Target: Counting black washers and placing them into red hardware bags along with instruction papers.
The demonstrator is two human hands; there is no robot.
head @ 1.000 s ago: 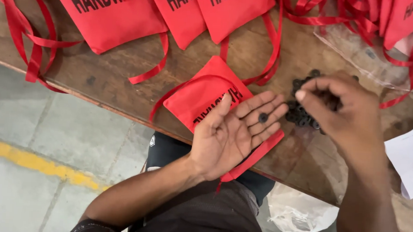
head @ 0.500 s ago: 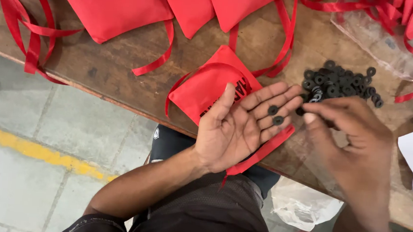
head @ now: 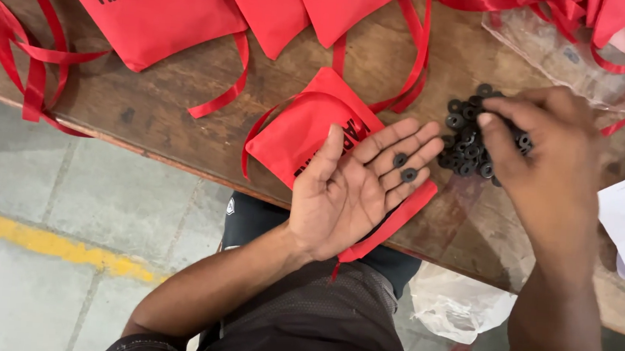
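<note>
Washers (head: pixel 403 167) lie on left hand (head: pixel 351 193) above red pouch (head: pixel 301 131).

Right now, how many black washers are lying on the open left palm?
2. One black washer lies on the fingers of the left hand; a second washer sits just below it. None seems hidden.

Worn wooden table (head: pixel 184 126), dark stains. Below: grey tiled floor (head: pixel 90 204), yellow stripe (head: pixel 51 245) running across. Even, soft light.
</note>
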